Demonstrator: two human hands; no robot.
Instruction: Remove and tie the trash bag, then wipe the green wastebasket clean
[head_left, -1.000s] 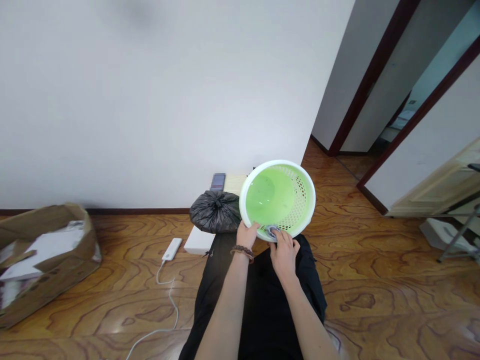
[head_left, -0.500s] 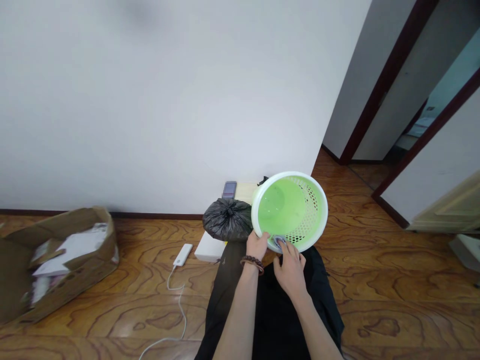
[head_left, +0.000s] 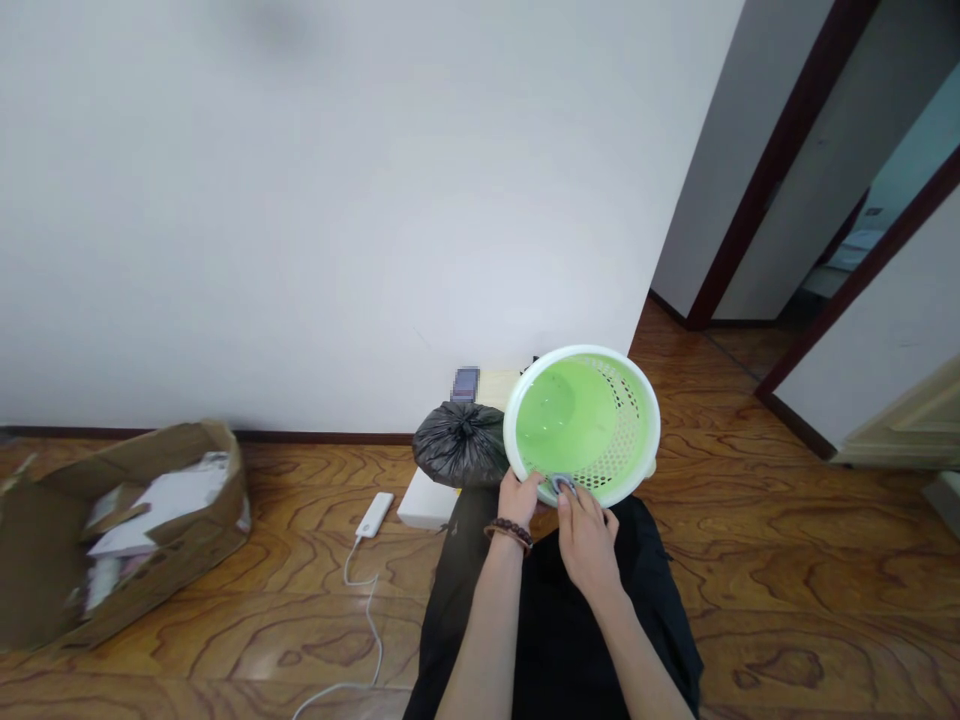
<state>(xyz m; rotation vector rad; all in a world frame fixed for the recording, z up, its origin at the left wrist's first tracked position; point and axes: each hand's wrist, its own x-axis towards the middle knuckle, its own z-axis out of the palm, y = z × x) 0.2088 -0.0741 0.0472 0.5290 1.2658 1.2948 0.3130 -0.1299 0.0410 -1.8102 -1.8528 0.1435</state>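
A green plastic basket (head_left: 577,420) with a white rim and perforated side is tilted over my lap, its opening toward me. My left hand (head_left: 519,500), with a beaded bracelet on the wrist, grips the rim at the lower left. My right hand (head_left: 587,540) is closed on a small grey cloth (head_left: 564,484) at the near inner edge of the basket, just right of my left hand. Beside the basket on the left sits a knotted black plastic bag (head_left: 461,445).
An open cardboard box (head_left: 202,525) holding papers stands on the wooden floor at the left. A white power bank (head_left: 375,515) with a cable lies near a white box (head_left: 426,502). A phone-like item (head_left: 465,384) lies by the wall. A doorway is at the right.
My right hand has shifted slightly along the rim, with its fingers drawn closer together around the cloth. The whole view has moved a little, so things appear slightly farther right.
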